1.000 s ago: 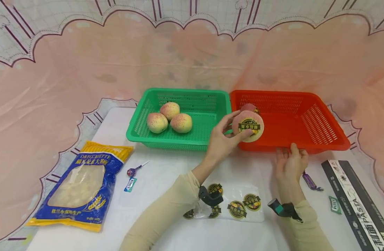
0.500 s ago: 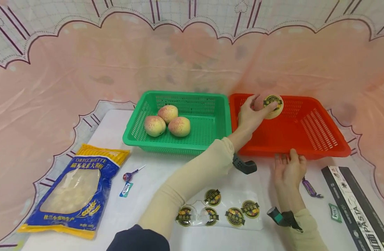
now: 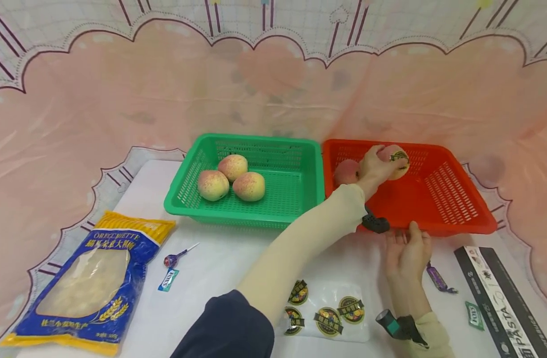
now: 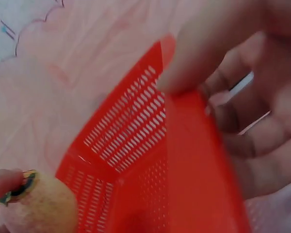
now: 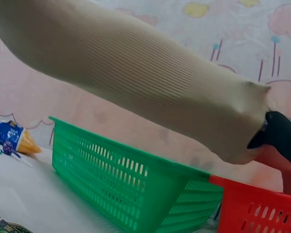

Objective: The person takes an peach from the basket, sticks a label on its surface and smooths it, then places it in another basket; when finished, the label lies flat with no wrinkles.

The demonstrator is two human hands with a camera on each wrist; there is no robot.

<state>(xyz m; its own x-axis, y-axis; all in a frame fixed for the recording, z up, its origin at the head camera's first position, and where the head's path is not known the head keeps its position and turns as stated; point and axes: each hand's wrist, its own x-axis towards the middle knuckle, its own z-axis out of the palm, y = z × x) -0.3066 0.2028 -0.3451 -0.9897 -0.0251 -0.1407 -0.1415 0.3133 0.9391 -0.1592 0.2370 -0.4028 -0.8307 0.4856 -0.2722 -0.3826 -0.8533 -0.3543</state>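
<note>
My left hand (image 3: 375, 166) holds a peach (image 3: 397, 164) with a black-and-gold round sticker, low inside the red basket (image 3: 416, 209). Another peach (image 3: 346, 172) lies at the basket's left end, partly hidden by that hand. With its thumb over the front rim and its fingers outside, my right hand (image 3: 407, 253) grips the red basket. The left wrist view shows the held peach (image 4: 43, 206) at the lower left and the right hand's thumb (image 4: 199, 53) on the rim. The left sleeve (image 5: 150, 87) fills much of the right wrist view.
Left of the red basket, a green basket (image 3: 291, 218) carries several peaches. A clear sticker sheet (image 3: 345, 333) lies in front. At left are a pasta bag (image 3: 85, 283), a lollipop (image 3: 171, 260) and a small candy (image 3: 168, 280); a wrapped candy (image 3: 437, 278), green candy (image 3: 474, 315) and pasta box (image 3: 501, 298) lie right.
My left hand has carried the stickered peach from the red basket's left front corner, rightward and back, then down into it. The right hand keeps its grip on the front rim.
</note>
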